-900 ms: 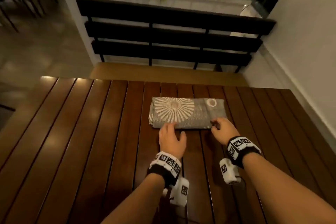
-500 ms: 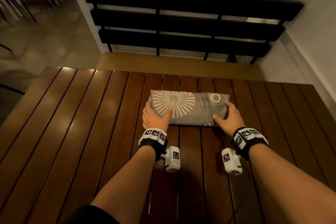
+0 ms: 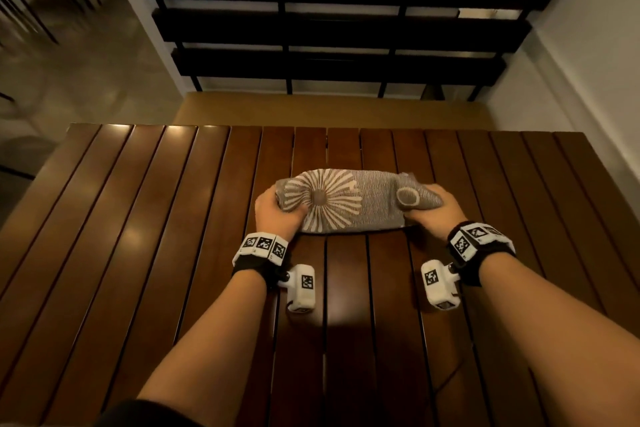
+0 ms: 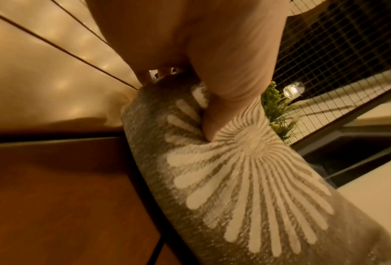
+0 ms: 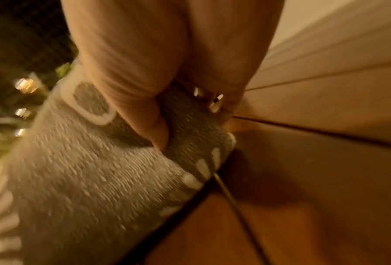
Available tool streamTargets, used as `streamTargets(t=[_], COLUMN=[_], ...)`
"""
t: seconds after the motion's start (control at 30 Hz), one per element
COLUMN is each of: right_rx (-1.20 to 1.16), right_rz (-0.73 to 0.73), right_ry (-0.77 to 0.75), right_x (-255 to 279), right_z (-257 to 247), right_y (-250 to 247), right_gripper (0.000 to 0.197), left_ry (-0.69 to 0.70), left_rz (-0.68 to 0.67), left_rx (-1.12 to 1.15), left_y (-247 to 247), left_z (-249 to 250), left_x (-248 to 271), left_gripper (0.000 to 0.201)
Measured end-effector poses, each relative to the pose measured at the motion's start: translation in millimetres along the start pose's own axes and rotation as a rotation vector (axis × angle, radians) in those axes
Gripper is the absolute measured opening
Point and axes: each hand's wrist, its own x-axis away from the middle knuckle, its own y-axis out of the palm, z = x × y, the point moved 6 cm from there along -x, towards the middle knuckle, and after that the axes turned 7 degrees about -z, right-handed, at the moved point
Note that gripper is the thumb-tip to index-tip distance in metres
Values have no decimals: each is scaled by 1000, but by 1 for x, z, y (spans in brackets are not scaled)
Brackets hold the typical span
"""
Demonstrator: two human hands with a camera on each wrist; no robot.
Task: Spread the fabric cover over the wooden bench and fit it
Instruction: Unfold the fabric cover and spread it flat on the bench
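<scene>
Grey folded fabric cover gripped at both ends by hands.

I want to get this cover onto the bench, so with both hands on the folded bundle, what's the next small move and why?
Probably lift the folded fabric cover clear of the slatted table and carry it toward the bench beyond. The left hand and right hand each grip an end, thumbs on top, and the cover is not yet unfolded, so it cannot be spread here.

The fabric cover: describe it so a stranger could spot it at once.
On the dark slatted wooden table, near its middle, lies a folded grey fabric cover, gripped at each end by the left hand and right hand. Its white sunburst print sets it apart.
</scene>
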Motion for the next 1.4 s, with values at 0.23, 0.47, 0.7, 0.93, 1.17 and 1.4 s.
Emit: streamTargets(t=[0.23,0.47,0.7,0.93,1.17,1.4], right_rx=[284,503,967,971,1009,763], right_rz=[-73,-158,-326,-374,-279,-182], right_ry=[-143,-137,-108,-43,-28,54], right_x=[47,81,106,112,103,103], right_z=[20,49,64,62,39,43], right_y=[5,14,29,36,45,49], right_gripper=[47,43,58,52,35,63], left_ry=[104,209,63,36,32,-136], left_rz=[-147,-226,-475,-654,-763,-762], left_rx=[46,-454,-931,-1213,-1206,-1148], left_y=[0,14,41,51,61,71], left_z=[9,6,-18,-10,3,-15], left_x=[48,93,116,124,135,158], left_gripper=[38,58,60,55,99,107])
